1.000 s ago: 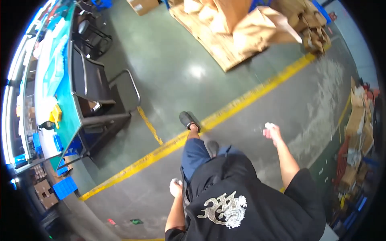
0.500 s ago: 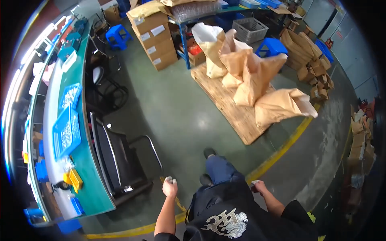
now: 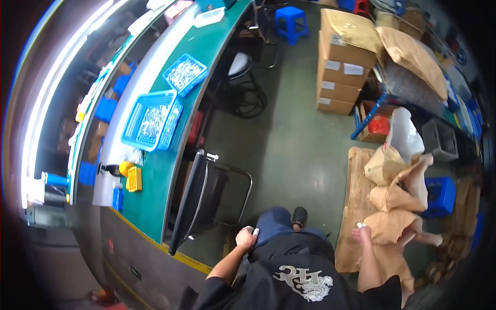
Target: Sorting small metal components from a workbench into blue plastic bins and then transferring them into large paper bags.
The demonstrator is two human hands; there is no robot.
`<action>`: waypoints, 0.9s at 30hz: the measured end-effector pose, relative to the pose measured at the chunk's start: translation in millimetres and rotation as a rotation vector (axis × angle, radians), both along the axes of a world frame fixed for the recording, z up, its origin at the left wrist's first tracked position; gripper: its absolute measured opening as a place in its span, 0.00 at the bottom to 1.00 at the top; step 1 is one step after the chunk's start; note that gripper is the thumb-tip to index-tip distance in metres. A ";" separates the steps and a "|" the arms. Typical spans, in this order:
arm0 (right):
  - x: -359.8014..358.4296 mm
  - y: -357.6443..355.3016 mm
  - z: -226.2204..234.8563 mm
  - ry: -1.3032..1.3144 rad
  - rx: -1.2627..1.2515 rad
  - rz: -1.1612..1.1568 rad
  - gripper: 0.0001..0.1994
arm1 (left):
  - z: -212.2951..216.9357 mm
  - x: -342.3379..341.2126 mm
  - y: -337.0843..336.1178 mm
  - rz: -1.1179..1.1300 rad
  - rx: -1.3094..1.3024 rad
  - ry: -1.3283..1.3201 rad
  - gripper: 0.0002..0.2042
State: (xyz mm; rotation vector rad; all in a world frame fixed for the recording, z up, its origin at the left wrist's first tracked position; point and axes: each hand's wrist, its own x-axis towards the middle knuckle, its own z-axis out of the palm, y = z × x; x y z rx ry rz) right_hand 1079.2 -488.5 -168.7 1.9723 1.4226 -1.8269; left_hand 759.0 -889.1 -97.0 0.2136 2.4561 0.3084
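My left hand (image 3: pixel 246 238) hangs beside my left thigh, fingers curled in, with white coverings on fingertips; nothing shows in it. Out to the right, my right hand (image 3: pixel 361 234) has its fingers loosely apart and a white covering on one digit; it holds nothing visible. It appears over the wooden pallet (image 3: pixel 356 196), close to an open brown paper sack (image 3: pixel 395 226); whether they touch cannot be told. More paper sacks (image 3: pixel 380 164) stand behind it. Nearest my left hand is a black chair (image 3: pixel 192 201) with a metal frame.
Along the left runs a green workbench (image 3: pixel 155 206) bearing blue baskets (image 3: pixel 137 126) of small pale parts and a yellow bin (image 3: pixel 134 179). Stacked cartons (image 3: pixel 336 77) stand ahead, near a blue stool (image 3: pixel 292 25). Another blue stool (image 3: pixel 439 199) is beyond the sacks.
My view has turned right-to-left, so bench, cartons and pallet sit further right in it. I have stepped forward between bench and pallet; my right hand has swung outward beside the sacks.
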 end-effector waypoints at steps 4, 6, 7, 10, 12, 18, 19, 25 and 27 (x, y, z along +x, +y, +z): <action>-87.5 105.9 5.7 0.069 0.142 -0.083 0.15 | -15.1 -28.9 47.3 0.135 -0.017 -0.079 0.18; -119.6 125.0 3.2 0.063 0.127 -0.096 0.15 | -31.0 -50.9 73.2 0.125 0.003 -0.072 0.16; -133.5 128.3 0.6 0.061 0.107 -0.116 0.16 | -38.4 -65.5 84.3 0.111 0.007 -0.059 0.15; -161.1 111.4 -18.9 0.015 -0.092 -0.053 0.16 | -41.2 -127.6 132.8 0.070 0.036 -0.048 0.14; -170.6 83.5 -28.2 -0.075 -0.167 -0.001 0.16 | -46.9 -169.6 157.7 -0.028 0.028 -0.026 0.14; -226.0 89.1 2.1 -0.104 0.009 -0.028 0.08 | -66.7 -295.4 240.2 -0.299 0.020 -0.024 0.15; -233.2 98.1 6.9 -0.095 0.082 -0.087 0.08 | -61.5 -312.8 255.2 -0.303 0.109 -0.030 0.15; -263.1 193.4 41.8 -0.128 0.197 -0.300 0.10 | -52.1 -356.4 336.1 -0.359 0.314 0.057 0.15; -290.7 233.3 55.9 0.030 0.292 -0.448 0.11 | -68.7 -354.6 334.5 -0.385 0.263 0.062 0.16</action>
